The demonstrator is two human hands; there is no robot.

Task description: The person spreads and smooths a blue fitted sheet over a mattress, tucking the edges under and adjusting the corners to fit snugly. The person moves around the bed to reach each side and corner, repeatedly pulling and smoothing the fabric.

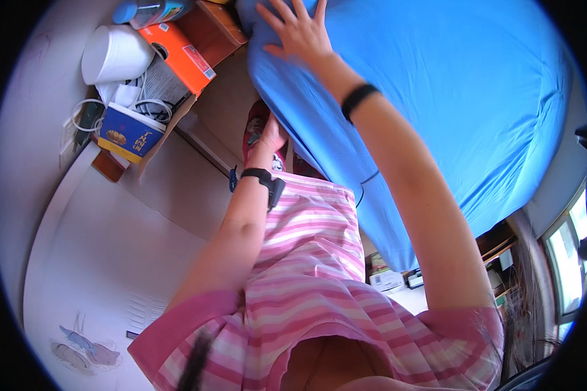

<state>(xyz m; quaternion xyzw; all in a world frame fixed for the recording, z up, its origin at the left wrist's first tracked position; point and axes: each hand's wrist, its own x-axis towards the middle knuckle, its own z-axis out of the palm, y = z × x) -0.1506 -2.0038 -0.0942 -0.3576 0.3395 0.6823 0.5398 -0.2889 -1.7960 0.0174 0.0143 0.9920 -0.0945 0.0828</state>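
A blue fitted sheet (430, 85) covers the mattress at the upper right, with soft wrinkles across it and its side hanging down. My right hand (300, 32) lies palm down on the sheet near its upper left corner, fingers spread apart. Lower and to the left, my left hand (274, 135) is at the sheet's hanging side edge. Its fingers are mostly hidden there, so their grip cannot be made out. Dark bands circle both wrists, and the left one carries a small device (276, 193).
At the upper left, a cardboard box holds an orange box (179, 57), a white paper roll (116, 55), white cables (151, 111) and a blue and yellow carton (129, 133). A white wall panel (104, 260) stands left. Shelves and a window (567, 251) are at the right.
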